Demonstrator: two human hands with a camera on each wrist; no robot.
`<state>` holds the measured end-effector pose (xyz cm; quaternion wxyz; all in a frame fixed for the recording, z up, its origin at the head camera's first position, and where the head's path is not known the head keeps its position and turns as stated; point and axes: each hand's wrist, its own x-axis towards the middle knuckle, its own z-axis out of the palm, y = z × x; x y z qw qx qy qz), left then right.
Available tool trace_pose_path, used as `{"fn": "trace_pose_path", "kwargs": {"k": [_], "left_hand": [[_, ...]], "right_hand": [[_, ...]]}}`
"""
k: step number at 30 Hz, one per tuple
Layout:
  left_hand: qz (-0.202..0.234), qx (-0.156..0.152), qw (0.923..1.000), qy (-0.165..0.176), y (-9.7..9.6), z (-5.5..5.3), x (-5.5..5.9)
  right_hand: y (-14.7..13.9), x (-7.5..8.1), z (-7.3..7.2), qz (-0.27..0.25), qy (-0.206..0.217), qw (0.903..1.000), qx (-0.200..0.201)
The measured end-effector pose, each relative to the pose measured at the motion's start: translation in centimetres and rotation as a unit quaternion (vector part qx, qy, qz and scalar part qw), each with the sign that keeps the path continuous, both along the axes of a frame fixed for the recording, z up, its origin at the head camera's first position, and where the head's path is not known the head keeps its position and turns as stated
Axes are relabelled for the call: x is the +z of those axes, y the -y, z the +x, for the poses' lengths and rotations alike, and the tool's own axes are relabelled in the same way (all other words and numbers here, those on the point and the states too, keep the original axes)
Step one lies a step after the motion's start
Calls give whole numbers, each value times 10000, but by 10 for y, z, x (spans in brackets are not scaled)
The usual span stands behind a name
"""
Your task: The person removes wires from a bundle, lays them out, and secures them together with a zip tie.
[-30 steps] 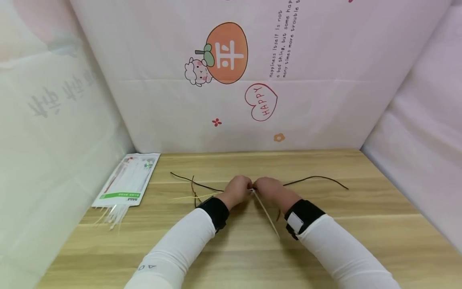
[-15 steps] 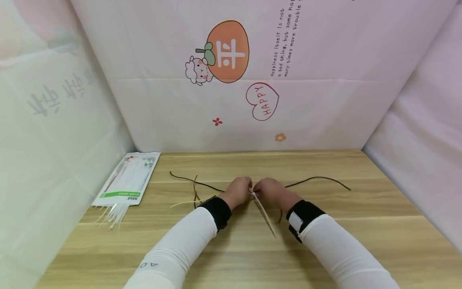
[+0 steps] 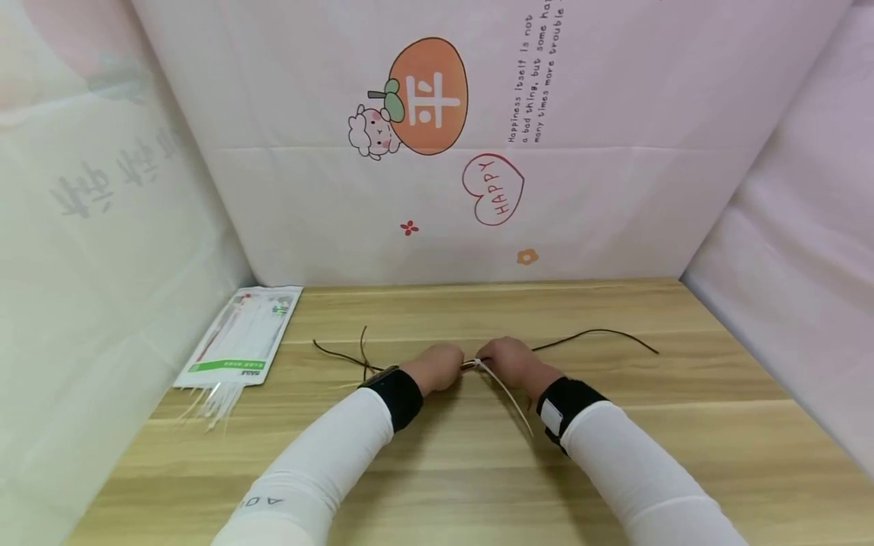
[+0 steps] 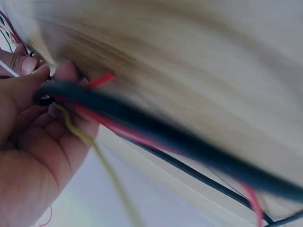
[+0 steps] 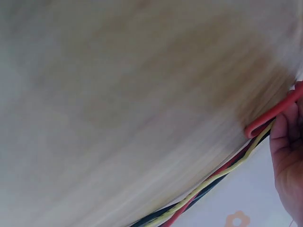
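Observation:
My left hand [image 3: 437, 367] grips a bundle of thin wires [image 3: 468, 365], a short way left of my right hand [image 3: 508, 360], which holds the same bundle. A white cable tie [image 3: 508, 394] sits around the wires between them, its long tail slanting toward me. In the left wrist view, a black wire [image 4: 165, 127], a red wire [image 4: 132, 135] and a yellow wire [image 4: 106, 163] run out of the left hand. From the right hand, a bent red wire [image 5: 274, 111] and a yellow wire [image 5: 222, 171] show in the right wrist view. The fingertips are largely hidden from the head view.
A white and green packet [image 3: 239, 341] lies at the table's left, with several white cable ties [image 3: 220, 406] poking out of its near end. Printed cloth walls enclose the wooden table [image 3: 614, 455] at the back and both sides.
My left hand has shifted left, away from the right one, which uncovers the bundle and the tie's head. The right hand stays almost where it was. The loose wire ends at left moved slightly.

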<state>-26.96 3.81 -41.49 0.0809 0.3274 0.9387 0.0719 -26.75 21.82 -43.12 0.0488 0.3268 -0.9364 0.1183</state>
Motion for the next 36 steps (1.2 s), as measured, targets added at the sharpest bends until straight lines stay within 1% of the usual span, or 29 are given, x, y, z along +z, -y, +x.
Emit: {"fn": "trace_pose_path", "kwargs": {"k": [2, 7, 9, 13, 16, 18, 21, 27, 29, 32, 33, 36], "left_hand": [[53, -55, 10000, -33, 2, 2, -1], [239, -202, 9993, -227, 10, 4, -6], [261, -178, 9994, -117, 15, 2, -6], [255, -137, 9993, 253, 27, 1, -2], [365, -273, 9980, 432, 37, 1, 0], [460, -351, 9972, 483, 44, 1, 0], [560, -304, 9964, 555, 56, 1, 1], [657, -416, 9954, 557, 77, 3, 2], [681, -351, 9952, 600, 85, 5, 4], [789, -64, 9932, 852, 100, 8, 8], [821, 8, 9927, 881, 104, 8, 9], [961, 219, 9891, 1096, 120, 7, 10]], "right_hand": [[-1, -1, 1, 20, -29, 10000, -55], [-2, -4, 0, -5, -229, 9997, 63], [-2, -5, 0, 47, -195, 9998, 51], [-4, -5, 0, 101, -54, 9998, -167], [-5, -5, 1, 65, -87, 9998, -174], [-4, -4, 1, 37, -81, 9999, -125], [-1, -3, 1, 81, -97, 9999, -72], [4, -2, 3, 39, -25, 9999, -93], [4, -2, 2, 50, 5, 10000, -71], [3, -4, 1, 99, 51, 9999, -94], [2, -4, 0, 120, 70, 9998, -118], [1, -5, -1, 115, 153, 9995, -234]]}}
